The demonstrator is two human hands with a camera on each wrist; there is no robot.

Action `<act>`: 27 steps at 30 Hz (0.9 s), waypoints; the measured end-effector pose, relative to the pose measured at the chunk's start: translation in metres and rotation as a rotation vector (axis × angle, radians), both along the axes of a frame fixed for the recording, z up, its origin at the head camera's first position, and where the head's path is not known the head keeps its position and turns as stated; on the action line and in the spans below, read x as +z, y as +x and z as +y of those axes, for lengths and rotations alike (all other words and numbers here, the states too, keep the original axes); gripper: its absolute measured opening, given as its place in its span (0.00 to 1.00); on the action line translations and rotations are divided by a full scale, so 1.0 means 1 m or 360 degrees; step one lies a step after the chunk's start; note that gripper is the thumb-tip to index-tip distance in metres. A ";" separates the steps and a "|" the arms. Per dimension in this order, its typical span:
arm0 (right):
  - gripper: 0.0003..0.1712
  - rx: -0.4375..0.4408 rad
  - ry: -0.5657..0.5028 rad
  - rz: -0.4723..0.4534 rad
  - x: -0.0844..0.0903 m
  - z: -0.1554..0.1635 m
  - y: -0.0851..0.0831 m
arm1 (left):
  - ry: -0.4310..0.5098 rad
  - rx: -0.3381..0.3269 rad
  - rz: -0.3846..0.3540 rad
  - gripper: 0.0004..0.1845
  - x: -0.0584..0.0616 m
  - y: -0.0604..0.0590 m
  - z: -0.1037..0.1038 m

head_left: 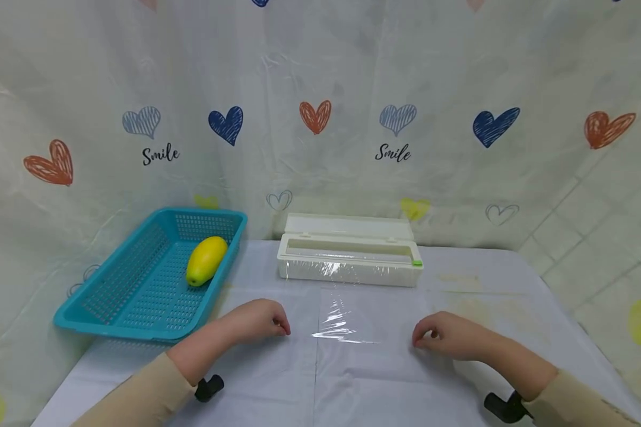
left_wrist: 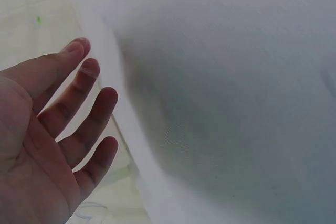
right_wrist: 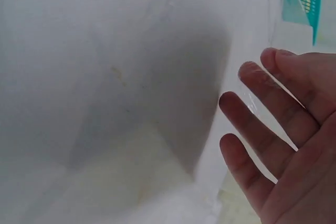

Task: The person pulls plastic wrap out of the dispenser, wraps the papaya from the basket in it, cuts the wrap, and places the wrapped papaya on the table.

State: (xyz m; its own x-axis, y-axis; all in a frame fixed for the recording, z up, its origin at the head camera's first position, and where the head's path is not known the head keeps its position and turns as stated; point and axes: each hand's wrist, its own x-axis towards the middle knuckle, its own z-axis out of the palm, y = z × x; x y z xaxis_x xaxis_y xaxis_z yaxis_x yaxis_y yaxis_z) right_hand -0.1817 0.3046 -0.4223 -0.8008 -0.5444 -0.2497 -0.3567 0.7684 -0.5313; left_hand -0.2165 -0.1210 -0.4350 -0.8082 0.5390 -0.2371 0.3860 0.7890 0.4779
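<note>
Cling film (head_left: 347, 320): sheet flat on table (head_left: 513, 308), front of dispenser (head_left: 349, 258). L hand (head_left: 259, 320), R hand (head_left: 448, 335) at its side edges, fingers relaxed, gripping nothing. Step: prob. spreading sheet; next needs mango (head_left: 206, 260) from basket (head_left: 112, 296).

table (head_left: 513, 308), pale cloth | teal basket (head_left: 112, 296) left | wrap dispenser (head_left: 349, 258) centre-back | clear film sheet (head_left: 368, 323) front

Basket (head_left: 139, 279) blocks left; dispenser (head_left: 349, 258) blocks rear; right tabletop (head_left: 513, 296) open
</note>
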 end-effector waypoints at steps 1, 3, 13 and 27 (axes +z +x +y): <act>0.02 0.0013 0.0008 0.0013 -0.002 -0.001 0.000 | 0.0000 0.0001 -0.0004 0.05 -0.001 -0.001 0.000; 0.03 0.0038 0.0031 0.0061 -0.005 -0.002 -0.001 | -0.0002 -0.0002 -0.0012 0.05 -0.004 -0.003 0.001; 0.04 0.0115 0.0142 0.0210 -0.011 -0.007 -0.003 | -0.0036 -0.0036 0.0020 0.06 -0.013 -0.011 0.000; 0.19 -0.0063 0.0095 0.0185 0.001 -0.006 -0.001 | 0.0052 0.0127 -0.0009 0.16 -0.006 -0.010 -0.003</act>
State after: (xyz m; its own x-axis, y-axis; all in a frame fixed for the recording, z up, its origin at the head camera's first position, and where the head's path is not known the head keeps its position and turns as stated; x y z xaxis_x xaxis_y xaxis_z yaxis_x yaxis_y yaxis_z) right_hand -0.1822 0.2984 -0.4208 -0.8468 -0.4988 -0.1849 -0.3820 0.8121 -0.4412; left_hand -0.2268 -0.1241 -0.4407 -0.8478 0.4803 -0.2250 0.3195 0.8011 0.5061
